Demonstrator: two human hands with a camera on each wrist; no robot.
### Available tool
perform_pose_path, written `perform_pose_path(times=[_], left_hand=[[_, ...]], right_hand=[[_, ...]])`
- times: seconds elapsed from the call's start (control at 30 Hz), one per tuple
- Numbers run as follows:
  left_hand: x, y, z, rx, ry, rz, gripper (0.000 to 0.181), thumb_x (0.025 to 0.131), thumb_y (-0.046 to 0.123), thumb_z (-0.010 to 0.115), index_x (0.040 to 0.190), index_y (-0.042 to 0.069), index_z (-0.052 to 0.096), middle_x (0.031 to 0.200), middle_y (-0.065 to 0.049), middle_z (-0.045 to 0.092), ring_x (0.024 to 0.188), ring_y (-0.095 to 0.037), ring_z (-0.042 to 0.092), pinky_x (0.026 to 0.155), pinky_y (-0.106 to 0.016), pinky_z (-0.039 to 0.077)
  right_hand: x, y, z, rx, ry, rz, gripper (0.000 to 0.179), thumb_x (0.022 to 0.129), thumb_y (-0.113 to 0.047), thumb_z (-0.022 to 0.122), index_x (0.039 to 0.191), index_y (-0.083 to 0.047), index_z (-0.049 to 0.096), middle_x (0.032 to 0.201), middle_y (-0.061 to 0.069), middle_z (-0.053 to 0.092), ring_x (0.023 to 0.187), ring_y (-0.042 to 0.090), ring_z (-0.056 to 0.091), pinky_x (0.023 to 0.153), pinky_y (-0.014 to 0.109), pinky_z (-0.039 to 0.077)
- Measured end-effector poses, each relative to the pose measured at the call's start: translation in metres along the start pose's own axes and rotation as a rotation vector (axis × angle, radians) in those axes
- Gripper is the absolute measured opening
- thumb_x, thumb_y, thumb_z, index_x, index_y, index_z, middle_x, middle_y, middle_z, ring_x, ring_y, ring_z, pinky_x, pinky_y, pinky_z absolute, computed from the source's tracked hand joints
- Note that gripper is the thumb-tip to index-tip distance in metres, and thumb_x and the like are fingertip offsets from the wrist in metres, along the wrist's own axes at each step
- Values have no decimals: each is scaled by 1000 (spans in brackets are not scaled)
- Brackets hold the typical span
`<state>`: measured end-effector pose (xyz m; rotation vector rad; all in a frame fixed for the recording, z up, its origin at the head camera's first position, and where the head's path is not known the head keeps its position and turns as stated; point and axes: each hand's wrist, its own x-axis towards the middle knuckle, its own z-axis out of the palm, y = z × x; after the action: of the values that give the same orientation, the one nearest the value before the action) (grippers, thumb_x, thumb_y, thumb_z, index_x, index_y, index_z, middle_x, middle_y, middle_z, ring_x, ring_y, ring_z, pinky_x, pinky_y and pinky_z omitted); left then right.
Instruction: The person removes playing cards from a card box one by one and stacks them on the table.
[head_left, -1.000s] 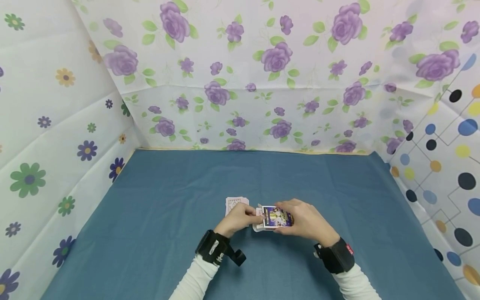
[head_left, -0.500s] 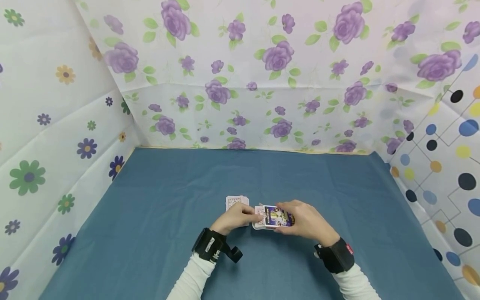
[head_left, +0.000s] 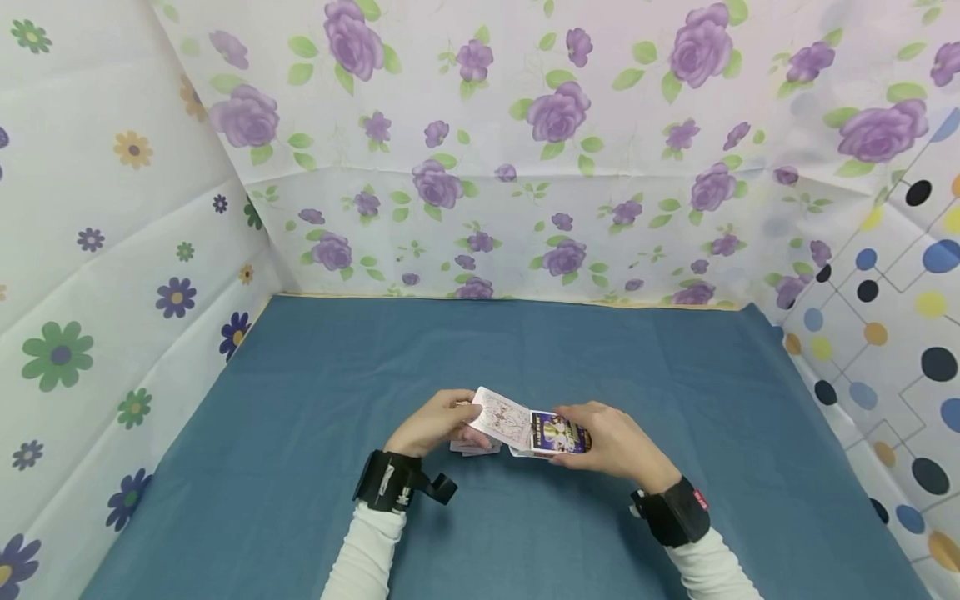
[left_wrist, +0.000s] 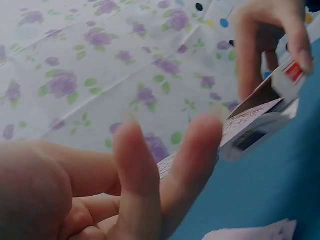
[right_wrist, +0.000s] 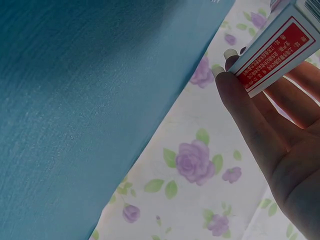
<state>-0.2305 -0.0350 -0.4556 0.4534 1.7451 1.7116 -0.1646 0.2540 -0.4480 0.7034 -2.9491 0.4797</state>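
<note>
My left hand [head_left: 427, 427] pinches the outer end of a white patterned playing card [head_left: 504, 417]; whether several cards are stacked there I cannot tell. The card slants, and its other end is at the open mouth of a purple card box [head_left: 558, 433]. My right hand [head_left: 613, 440] grips that box by its edges. In the left wrist view, more of the box [left_wrist: 290, 82] shows, with a card inside and a flap hanging at its mouth. The right wrist view shows the box's red-printed side [right_wrist: 275, 55]. Under my left hand lies a pile of cards [head_left: 476, 448], partly hidden.
A blue cloth [head_left: 360, 358] covers the table. Flower-printed sheets [head_left: 480, 167] rise behind it and at the left, and a dotted sheet [head_left: 885, 367] stands at the right. Both wrists wear black straps.
My left hand has moved left and a little away from me, drawing the card partly out of the box and tilting it. My right hand and the box have stayed nearly still.
</note>
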Motion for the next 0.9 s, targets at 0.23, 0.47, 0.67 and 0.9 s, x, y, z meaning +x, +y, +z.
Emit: perform_pose_path(times=[0.23, 0.47, 0.67, 0.9], left_hand=[[-2, 3, -13, -20, 158, -3, 41, 95, 5, 56, 132, -10, 47, 76, 4, 66, 72, -7, 65, 81, -30, 50], [-2, -1, -22, -28, 377, -35, 42, 93, 9, 62, 132, -4, 53, 79, 1, 65, 72, -12, 61, 84, -35, 49], [5, -13, -25, 82, 539, -54, 31, 90, 12, 68, 116, -3, 64, 71, -2, 66, 65, -15, 62, 69, -31, 50], [14, -26, -23, 201, 626, -57, 26, 85, 8, 73, 106, -4, 66, 69, -8, 67, 57, -18, 63, 59, -31, 50]], right_hand=[[0, 0, 1, -3, -6, 7, 67, 77, -52, 76, 127, -11, 64, 118, 8, 68, 102, 21, 64, 77, 37, 51], [1, 1, 2, -7, -13, 8, 67, 77, -53, 75, 128, -12, 63, 117, 8, 68, 101, 20, 64, 76, 37, 50], [1, 2, 3, -8, -19, 7, 65, 77, -52, 76, 128, -12, 64, 118, 7, 68, 102, 19, 64, 78, 37, 51], [0, 1, 5, 15, -29, 16, 66, 77, -52, 76, 128, -11, 64, 120, 7, 68, 105, 21, 64, 83, 41, 51]])
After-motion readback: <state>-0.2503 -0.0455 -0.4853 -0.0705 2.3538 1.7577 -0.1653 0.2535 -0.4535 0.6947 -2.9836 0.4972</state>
